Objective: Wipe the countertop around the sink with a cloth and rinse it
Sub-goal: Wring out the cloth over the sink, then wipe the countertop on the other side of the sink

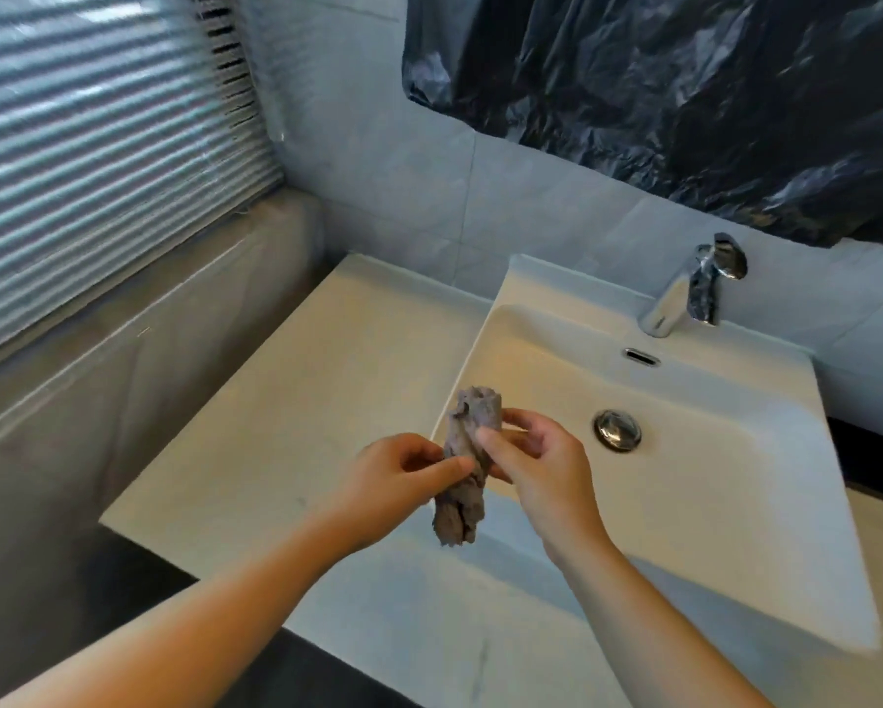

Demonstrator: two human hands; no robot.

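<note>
Twisted grey cloth (459,513), pinched by left grip (403,477) and right grip (541,467), could drip onto the white tabletop (286,401) beneath them.

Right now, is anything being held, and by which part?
A bunched grey cloth, held by both hands: the left hand pinches its middle from the left, the right hand grips its upper half.

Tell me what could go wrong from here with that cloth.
1. The bunched cloth hangs over the left rim of the sink, not the basin; if wet, it may drip onto the countertop.
2. The left hand and right hand seem to pinch it with fingertips only, so it might slip.
3. The faucet sits across the basin; carrying the cloth there could trail water.
</note>
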